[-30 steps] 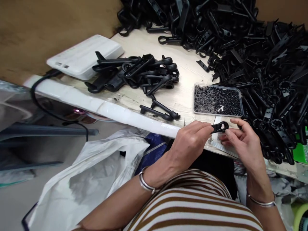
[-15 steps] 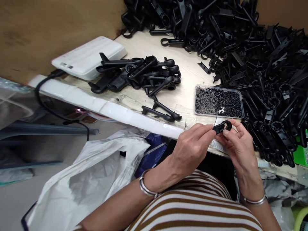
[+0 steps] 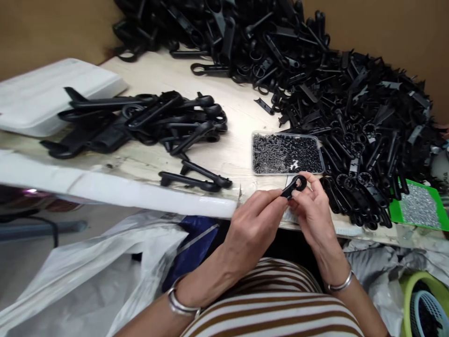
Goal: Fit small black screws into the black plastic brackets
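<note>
I had the black part between my two hands, over the front edge of the desk. Its long axis ran aslant, from the narrow end at the fingertips of the left hand up and away to the ring end on the right. The left grip was together, clamped on the narrow end and hiding its tip. The right hand had the ring end, index finger along the far side and thumb at the near side, so that grip was closed on it too. Neither hand was nearer, then: each had its own end, and the ring's opening showed between the fingers of the right. From my view I could not tell whether either hand also held anything small.

The clear tray of small dark pieces lay just beyond the ring end, its long side running roughly left to right, a quick reach from the right fingers. To the right of that tray the big heap of black parts spread back over the desk, nearer the right hand. Off to the left, the two slim parts lay close together, nearer the left hand and short of the larger pile.
</note>
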`<state>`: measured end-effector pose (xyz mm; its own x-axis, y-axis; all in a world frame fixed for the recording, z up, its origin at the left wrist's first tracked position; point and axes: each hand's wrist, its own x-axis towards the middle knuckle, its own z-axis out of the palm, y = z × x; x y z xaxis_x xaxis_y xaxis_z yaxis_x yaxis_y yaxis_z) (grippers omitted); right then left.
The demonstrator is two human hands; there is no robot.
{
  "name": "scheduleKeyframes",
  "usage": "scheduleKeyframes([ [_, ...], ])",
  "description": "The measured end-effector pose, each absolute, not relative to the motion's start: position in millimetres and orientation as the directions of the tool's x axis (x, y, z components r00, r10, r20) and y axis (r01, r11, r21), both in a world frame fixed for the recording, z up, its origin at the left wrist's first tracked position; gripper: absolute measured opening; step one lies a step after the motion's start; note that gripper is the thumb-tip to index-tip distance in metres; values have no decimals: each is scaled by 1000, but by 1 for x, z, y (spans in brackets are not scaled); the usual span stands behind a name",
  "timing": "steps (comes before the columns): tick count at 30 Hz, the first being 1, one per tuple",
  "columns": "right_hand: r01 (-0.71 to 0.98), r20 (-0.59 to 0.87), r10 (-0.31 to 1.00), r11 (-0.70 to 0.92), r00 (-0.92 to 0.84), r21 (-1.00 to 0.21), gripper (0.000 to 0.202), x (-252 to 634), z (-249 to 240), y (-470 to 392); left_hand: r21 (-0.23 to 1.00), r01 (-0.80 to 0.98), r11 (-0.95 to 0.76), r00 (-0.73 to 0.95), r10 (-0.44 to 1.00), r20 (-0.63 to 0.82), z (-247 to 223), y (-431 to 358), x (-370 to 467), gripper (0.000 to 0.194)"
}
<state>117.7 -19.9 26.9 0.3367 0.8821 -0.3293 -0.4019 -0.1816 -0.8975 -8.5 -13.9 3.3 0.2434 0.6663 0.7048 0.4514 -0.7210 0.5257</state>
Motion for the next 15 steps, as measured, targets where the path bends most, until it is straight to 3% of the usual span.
scheduleKeyframes([
  [11,-335,-326,927,-252,185,-908,49,121,25,-18,565,479,-672,225,717,660,0,-16,-7,12],
  [13,-262,-290,942,-241,166,-934,52,126,31,-18,579,447,-682,235,714,659,0,-16,-7,11],
  [15,-84,-236,963,-226,133,-970,54,138,44,-22,596,378,-708,283,701,654,3,-15,-9,16],
])
